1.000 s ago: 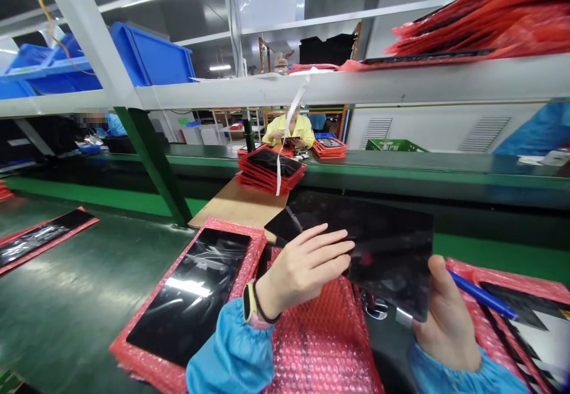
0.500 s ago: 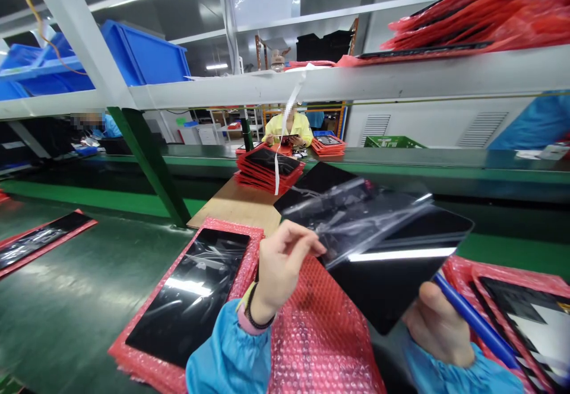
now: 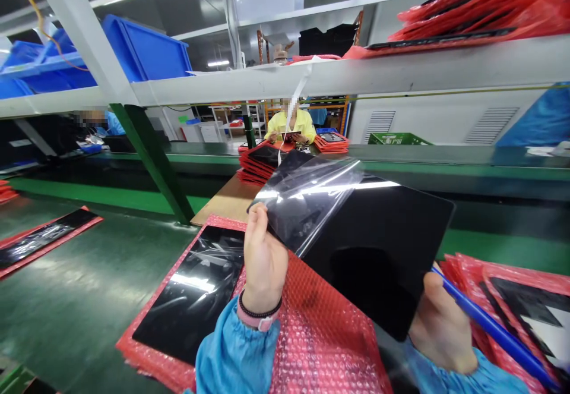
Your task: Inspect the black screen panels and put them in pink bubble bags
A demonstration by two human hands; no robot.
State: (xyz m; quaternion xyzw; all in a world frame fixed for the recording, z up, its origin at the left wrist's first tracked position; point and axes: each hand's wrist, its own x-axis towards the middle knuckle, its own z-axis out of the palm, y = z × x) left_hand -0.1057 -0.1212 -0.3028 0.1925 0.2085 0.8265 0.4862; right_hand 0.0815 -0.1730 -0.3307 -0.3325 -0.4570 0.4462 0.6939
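Observation:
A black glass screen panel [image 3: 378, 227] is held tilted in front of me. A clear plastic film [image 3: 307, 204] covers its left part, ending in a bright slanting edge. My left hand [image 3: 265, 257] has its fingers closed at the panel's left corner, where the film lies; the far-side fingers are hidden. My right hand [image 3: 440, 328] grips the lower right corner, thumb at the edge. A blue pen-like stick [image 3: 494, 328] sticks out from this hand. Below the panel lies red bubble wrap [image 3: 320, 328].
At left, another black screen [image 3: 191, 293] rests on pink bubble wrap. Wrapped panels [image 3: 529, 305] lie at right, and a stack [image 3: 256, 165] stands beyond on a wooden board [image 3: 218, 204]. A green post [image 3: 151, 162] rises at left. A person [image 3: 291, 123] in yellow sits opposite.
My left hand has moved left from the middle of the panel to its left corner. The film, lifted and crumpled before, now lies flatter over the left part. My right hand keeps its hold.

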